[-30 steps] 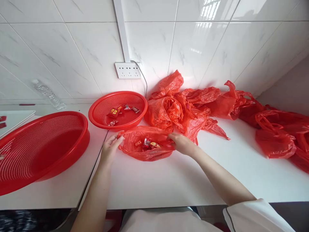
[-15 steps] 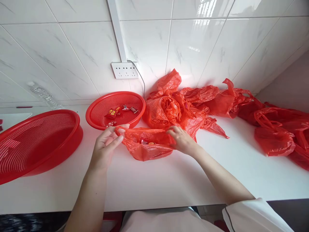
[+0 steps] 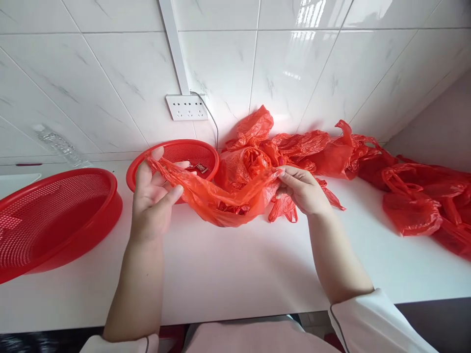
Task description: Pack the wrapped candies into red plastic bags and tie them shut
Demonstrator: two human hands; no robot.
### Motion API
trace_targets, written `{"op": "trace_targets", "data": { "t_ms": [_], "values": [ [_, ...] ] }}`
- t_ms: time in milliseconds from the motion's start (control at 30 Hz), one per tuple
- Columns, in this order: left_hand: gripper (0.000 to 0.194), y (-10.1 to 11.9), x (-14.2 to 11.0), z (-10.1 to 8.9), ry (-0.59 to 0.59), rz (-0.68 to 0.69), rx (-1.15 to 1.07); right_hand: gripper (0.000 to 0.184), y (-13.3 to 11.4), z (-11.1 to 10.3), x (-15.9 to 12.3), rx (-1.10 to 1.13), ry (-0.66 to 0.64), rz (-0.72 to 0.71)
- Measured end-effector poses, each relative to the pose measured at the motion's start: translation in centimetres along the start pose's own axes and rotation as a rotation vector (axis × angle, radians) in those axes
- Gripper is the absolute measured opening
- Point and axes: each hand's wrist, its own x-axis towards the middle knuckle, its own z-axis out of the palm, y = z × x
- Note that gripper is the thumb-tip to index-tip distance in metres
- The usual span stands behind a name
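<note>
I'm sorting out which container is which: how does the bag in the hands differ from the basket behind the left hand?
The bag is thin and crumpled, while the basket is perforated and has a round rim. The left hand and right hand stretch the bag between them; the basket stands on the table. Both are red and hold small packets.

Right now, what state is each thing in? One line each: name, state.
Held bag, sagging between the hands
Left hand, holding up the bag's left end
Right hand, pinching the bag's right end
Small basket, partly hidden, wrapped piece inside
Large basket, partly out of frame
Other bags, crumpled
Bottle, upright or lying unclear
</note>
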Motion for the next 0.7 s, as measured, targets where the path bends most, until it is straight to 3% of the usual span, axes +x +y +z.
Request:
{"op": "trace_targets", "data": {
  "t_ms": [100, 167, 233, 300, 367, 433, 500, 567, 633, 700],
  "values": [
    [0.045, -0.3, 0.3, -0.5, 0.074, 0.042, 0.064, 0.041, 1.1, 0.0, 0.5, -0.117, 0.042, 0.045],
    [0.027, -0.9, 0.0, -1.8, 0.088, 0.005, 0.149, 0.042, 2.2, -0.5, 0.4, -0.262, 0.068, 0.081],
    [0.022, -1.8, -0.6, -3.7, 0.069, -0.059, 0.193, 0.037, 3.2, -1.2, 0.0, -0.293, 0.112, 0.076],
    [0.038, -3.0, -1.7, -5.9, 0.019, -0.074, 0.141, 0.034, 4.3, -1.7, -0.8, -0.172, 0.183, -0.013],
    [0.082, -4.4, -3.2, -7.7, -0.092, -0.033, 0.102, 0.037, 5.7, -1.8, -1.8, -0.035, 0.265, -0.174],
    [0.126, -5.9, -4.9, -8.5, -0.291, -0.102, 0.222, 0.054, 7.6, -1.4, -2.8, -0.039, 0.275, -0.287],
    [0.140, -7.3, -6.4, -8.0, -0.508, -0.244, 0.433, 0.086, 9.8, -0.4, -3.5, -0.127, 0.190, -0.290],
    [0.134, -8.4, -7.1, -6.4, -0.628, -0.378, 0.554, 0.107, 11.7, 0.8, -3.8, -0.171, 0.069, -0.246],
    [0.121, -9.1, -6.7, -4.2, -0.622, -0.421, 0.515, 0.091, 12.5, 2.2, -3.7, -0.123, -0.006, -0.203],
    [0.097, -9.6, -5.3, -2.1, -0.522, -0.385, 0.429, 0.055, 12.0, 3.5, -3.1, -0.031, -0.050, -0.149]
  ]
}}
